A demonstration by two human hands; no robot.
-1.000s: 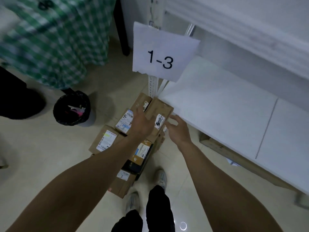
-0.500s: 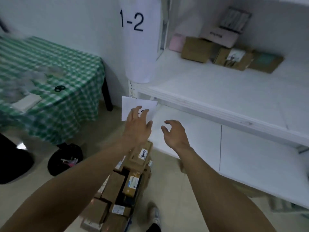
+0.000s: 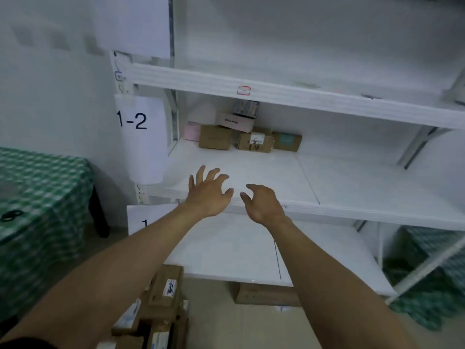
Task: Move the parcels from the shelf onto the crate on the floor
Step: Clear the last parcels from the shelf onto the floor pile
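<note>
1. Brown cardboard parcels [image 3: 254, 142], with a pale pink box [image 3: 192, 131] beside them, sat bunched at the back left of the white middle shelf [image 3: 364, 180].
2. Left hand [image 3: 208, 195] hovered over the shelf's front edge, fingers spread, grasping nothing.
3. Right hand [image 3: 264, 205] hung just beside it, fingers loosely curled, likewise empty.
4. Labelled cardboard boxes [image 3: 163, 298] lay stacked on the beige floor [image 3: 251, 323] below.
</note>
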